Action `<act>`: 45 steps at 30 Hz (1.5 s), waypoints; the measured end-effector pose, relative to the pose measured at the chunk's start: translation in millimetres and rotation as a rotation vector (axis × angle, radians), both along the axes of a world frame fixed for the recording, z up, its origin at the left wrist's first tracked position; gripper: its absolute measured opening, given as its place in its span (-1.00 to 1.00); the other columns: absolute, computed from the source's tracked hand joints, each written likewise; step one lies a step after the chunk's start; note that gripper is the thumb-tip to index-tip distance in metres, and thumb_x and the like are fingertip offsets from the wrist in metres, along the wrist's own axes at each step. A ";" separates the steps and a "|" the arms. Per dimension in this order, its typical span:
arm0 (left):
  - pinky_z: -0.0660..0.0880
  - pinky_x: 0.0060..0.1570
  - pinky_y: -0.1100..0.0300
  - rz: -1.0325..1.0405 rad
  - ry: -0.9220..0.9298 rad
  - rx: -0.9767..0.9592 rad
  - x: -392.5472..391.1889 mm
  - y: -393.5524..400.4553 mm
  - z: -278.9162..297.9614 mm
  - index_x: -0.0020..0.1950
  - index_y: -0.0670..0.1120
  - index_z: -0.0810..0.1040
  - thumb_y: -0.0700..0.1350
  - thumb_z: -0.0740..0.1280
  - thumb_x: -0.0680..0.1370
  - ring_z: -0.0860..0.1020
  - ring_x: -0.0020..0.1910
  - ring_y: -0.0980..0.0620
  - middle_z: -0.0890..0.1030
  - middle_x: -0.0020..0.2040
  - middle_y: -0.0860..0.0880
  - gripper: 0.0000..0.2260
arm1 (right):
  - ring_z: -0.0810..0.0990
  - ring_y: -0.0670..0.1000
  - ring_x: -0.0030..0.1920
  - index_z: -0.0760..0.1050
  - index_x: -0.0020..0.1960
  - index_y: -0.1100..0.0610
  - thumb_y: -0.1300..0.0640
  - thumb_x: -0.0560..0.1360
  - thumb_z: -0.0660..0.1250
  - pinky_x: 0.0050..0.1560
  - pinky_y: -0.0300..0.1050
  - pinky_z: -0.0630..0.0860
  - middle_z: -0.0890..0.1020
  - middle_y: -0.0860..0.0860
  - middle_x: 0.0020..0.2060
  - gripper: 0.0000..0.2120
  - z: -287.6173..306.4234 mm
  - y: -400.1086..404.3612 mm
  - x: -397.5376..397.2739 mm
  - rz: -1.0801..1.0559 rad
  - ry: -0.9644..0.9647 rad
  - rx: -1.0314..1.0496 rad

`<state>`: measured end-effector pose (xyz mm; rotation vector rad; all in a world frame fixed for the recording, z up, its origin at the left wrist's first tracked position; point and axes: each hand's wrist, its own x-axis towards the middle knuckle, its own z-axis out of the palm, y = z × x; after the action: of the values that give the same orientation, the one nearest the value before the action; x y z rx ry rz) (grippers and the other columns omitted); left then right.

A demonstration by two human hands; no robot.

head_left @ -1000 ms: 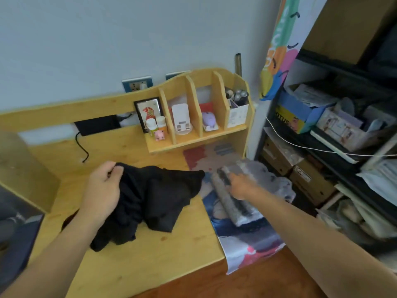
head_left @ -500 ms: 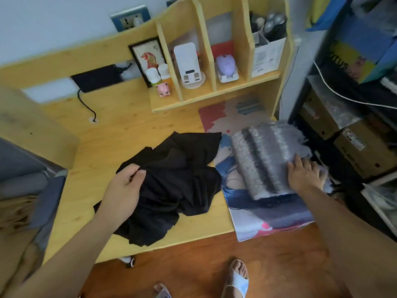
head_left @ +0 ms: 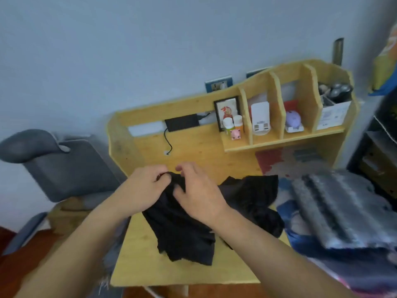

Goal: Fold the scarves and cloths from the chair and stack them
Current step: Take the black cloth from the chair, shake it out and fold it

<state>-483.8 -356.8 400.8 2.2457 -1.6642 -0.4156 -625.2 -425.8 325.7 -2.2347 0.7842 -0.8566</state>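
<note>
A crumpled black cloth lies in a heap on the wooden desk. My left hand pinches its top edge at the far side. My right hand lies on the cloth right beside the left, with its fingers curled at the same edge. A folded grey striped scarf rests on a printed mat at the desk's right end. The grey chair stands to the left of the desk.
A wooden shelf unit with small bottles, a framed picture and boxes stands at the back of the desk. A black cable hangs near the back board. Dark shelving is at the far right.
My right hand has left the grey scarf and come over to the black cloth beside my left hand. The camera has turned left and up, bringing the chair into view.
</note>
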 end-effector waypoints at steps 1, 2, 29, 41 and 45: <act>0.27 -0.39 0.17 -0.033 -0.026 -0.017 9.2 5.8 10.4 -0.25 -0.09 0.40 -0.03 0.21 0.68 0.38 -0.44 0.12 0.42 -0.40 0.03 -0.68 | 0.52 0.02 0.15 0.37 0.35 0.06 0.08 0.56 0.31 0.07 -0.07 0.50 0.51 -0.02 0.18 -0.63 13.6 0.7 13.4 -0.012 -0.017 -0.029; 0.29 -0.39 0.18 -0.065 -0.049 -0.031 18.0 10.5 19.8 -0.26 -0.06 0.39 -0.03 0.21 0.68 0.40 -0.44 0.12 0.44 -0.40 0.03 -0.68 | 0.54 0.03 0.08 0.39 0.32 0.05 0.12 0.55 0.31 -0.01 -0.06 0.51 0.53 -0.03 0.13 -0.65 25.5 0.7 23.7 -0.013 -0.028 -0.056; 0.32 -0.35 0.40 -0.062 -0.028 -0.465 104.1 39.1 127.4 -0.07 0.12 0.62 -0.11 0.27 0.67 0.51 -0.35 0.22 0.61 -0.29 0.10 -0.79 | 0.63 -0.09 0.08 0.56 0.09 0.04 0.13 0.67 0.25 0.15 -0.07 0.54 0.66 -0.13 0.00 -0.89 115.0 58.7 30.4 0.547 0.092 0.222; 0.21 -0.44 0.32 -0.062 0.173 -0.556 88.0 47.1 134.8 -0.04 0.08 0.75 -0.22 0.35 0.62 0.30 -0.49 0.15 0.38 -0.52 0.04 -0.75 | 0.28 -0.05 0.39 0.57 0.15 -0.06 -0.14 0.68 0.12 0.40 -0.18 0.31 0.31 -0.11 0.37 -0.70 102.8 55.0 24.3 0.228 0.405 -0.551; 0.25 -0.42 0.36 -0.030 0.170 -0.655 81.6 42.0 128.1 -0.06 0.09 0.76 -0.20 0.39 0.60 0.33 -0.46 0.16 0.36 -0.50 0.12 -0.79 | -0.02 0.08 0.59 0.49 0.27 -0.09 -0.10 0.69 0.12 0.55 -0.07 0.12 0.04 -0.04 0.59 -0.74 89.4 76.8 44.7 0.053 0.175 -0.576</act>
<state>-402.2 -314.8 528.9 1.6568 -1.4696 -0.0444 -580.5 -349.0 415.1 -2.8532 0.6009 -0.9595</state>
